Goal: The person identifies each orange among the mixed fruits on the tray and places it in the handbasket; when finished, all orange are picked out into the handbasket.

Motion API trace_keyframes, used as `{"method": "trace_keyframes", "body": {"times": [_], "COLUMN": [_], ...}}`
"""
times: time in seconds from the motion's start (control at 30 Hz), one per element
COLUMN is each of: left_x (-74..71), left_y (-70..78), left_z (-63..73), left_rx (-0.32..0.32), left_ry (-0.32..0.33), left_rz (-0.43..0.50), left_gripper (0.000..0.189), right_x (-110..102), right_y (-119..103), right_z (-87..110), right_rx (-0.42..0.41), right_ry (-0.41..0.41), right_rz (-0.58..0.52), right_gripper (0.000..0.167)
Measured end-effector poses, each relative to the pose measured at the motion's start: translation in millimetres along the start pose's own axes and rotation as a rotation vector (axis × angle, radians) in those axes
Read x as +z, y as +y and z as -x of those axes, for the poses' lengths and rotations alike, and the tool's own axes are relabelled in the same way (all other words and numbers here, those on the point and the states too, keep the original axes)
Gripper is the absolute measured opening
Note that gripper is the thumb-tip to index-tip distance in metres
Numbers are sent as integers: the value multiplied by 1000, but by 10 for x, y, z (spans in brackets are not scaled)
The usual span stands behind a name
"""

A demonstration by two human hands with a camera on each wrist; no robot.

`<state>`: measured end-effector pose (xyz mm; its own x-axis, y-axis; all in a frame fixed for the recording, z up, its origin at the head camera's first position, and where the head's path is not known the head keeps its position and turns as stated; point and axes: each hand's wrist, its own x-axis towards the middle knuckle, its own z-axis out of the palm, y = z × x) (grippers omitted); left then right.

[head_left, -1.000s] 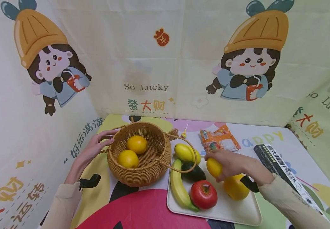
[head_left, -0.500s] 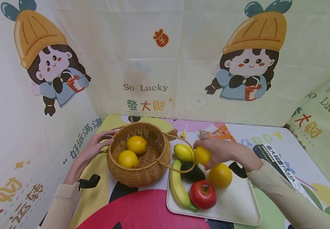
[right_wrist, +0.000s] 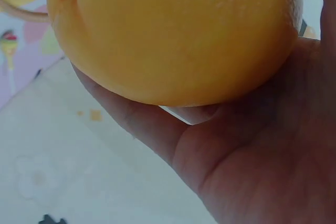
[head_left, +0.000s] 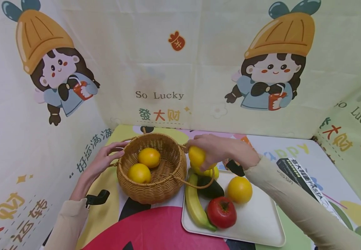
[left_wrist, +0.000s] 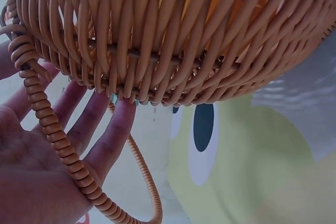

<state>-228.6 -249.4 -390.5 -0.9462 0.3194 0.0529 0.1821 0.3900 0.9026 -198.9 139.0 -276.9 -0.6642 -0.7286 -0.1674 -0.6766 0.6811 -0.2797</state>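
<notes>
My right hand (head_left: 216, 149) grips an orange (head_left: 196, 156) above the tray's back left corner, beside the basket's right rim. Close up in the right wrist view, the orange (right_wrist: 178, 35) has a green stem spot, and fingers curve round it. The left hand (head_left: 106, 158) rests against the left side of the round wicker basket (head_left: 150, 194). In the left wrist view its extended fingers (left_wrist: 107, 135) touch the woven wall, with a coiled handle (left_wrist: 60, 142) hanging across the palm. Inside the basket lie two yellow-orange fruits, one behind (head_left: 149, 158) and one in front (head_left: 139, 173).
The white tray (head_left: 258, 222) bears a banana (head_left: 194, 205), an avocado (head_left: 211, 187), a red apple (head_left: 221, 212), another orange (head_left: 239, 190) and a partly hidden yellow lemon (head_left: 213, 172). A basket handle (head_left: 196, 186) overhangs the tray. A pasta box (head_left: 305, 180) lies right; an orange packet is mostly hidden behind the arm.
My right hand has carried the orange leftward from over the tray to near the basket's right rim. On the tray, the other orange has shifted slightly left and up. The left hand stays put.
</notes>
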Motion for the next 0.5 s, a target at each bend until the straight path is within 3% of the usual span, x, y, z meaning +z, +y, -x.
{"method": "trace_keyframes", "body": {"times": [0.27,0.5], "left_x": [0,4], "left_y": [11,13], "left_z": [-3,3], "left_rx": [-4,1], "left_ry": [-1,-1], "left_rz": [-3,6], "left_gripper": [46,45], "right_x": [-144,-220], "right_y": [-186,-299], "right_z": [-312,-590], "right_rx": [-22,10], "right_ry": [-22,-98], "right_rz": [66,103], "right_gripper": [64,68]}}
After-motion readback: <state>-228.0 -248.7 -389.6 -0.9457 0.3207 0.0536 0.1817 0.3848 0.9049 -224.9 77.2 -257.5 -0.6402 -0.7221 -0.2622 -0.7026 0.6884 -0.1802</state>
